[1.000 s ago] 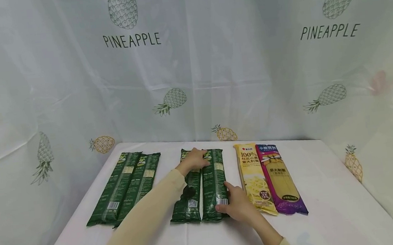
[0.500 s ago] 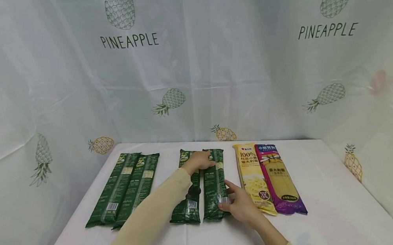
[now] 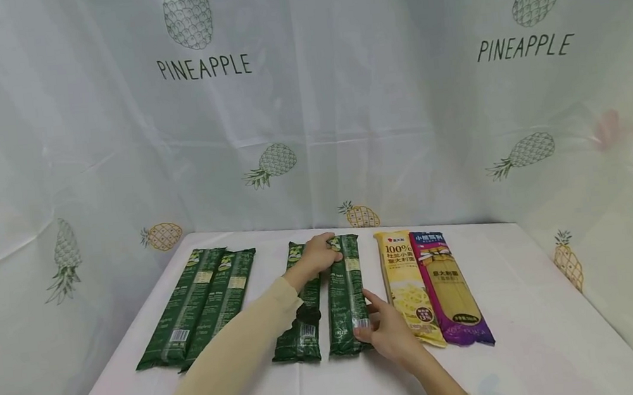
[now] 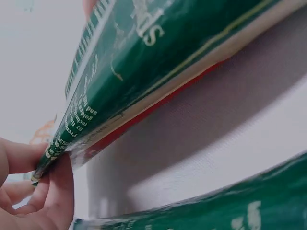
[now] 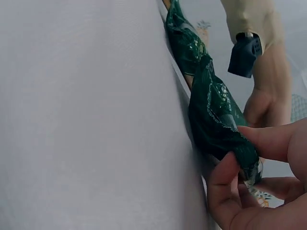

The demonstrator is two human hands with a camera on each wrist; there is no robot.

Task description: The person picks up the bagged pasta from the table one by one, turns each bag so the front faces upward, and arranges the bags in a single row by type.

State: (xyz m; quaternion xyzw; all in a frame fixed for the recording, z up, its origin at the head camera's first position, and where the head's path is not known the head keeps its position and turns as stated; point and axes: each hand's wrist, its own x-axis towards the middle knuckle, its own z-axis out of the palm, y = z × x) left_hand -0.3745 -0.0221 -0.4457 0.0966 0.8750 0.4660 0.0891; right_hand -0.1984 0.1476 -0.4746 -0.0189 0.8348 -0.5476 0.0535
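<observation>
My left hand point(image 3: 319, 253) pinches the far end of a green spaghetti pack point(image 3: 339, 303) in the middle of the table. At the near end, thumb and fingers of my right hand point(image 3: 389, 330) hold the same pack from its right side. The left wrist view shows this pack point(image 4: 139, 57) tilted, a shadowed gap under its edge. In the right wrist view my right fingers pinch its crinkled near end point(image 5: 220, 129). A second green pack point(image 3: 298, 342) lies just to its left, partly hidden by my left arm.
Two more green packs point(image 3: 179, 319) lie side by side on the left of the white-covered table point(image 3: 541, 328). To the right, a yellow pasta pack point(image 3: 411, 284) lies against a purple one point(image 3: 453, 280). A pineapple-print curtain point(image 3: 363, 91) hangs behind.
Both hands hold the green pack, whose far end has risen and shifted slightly away from the pack on its left. The other packs stay in place; the head view has turned slightly.
</observation>
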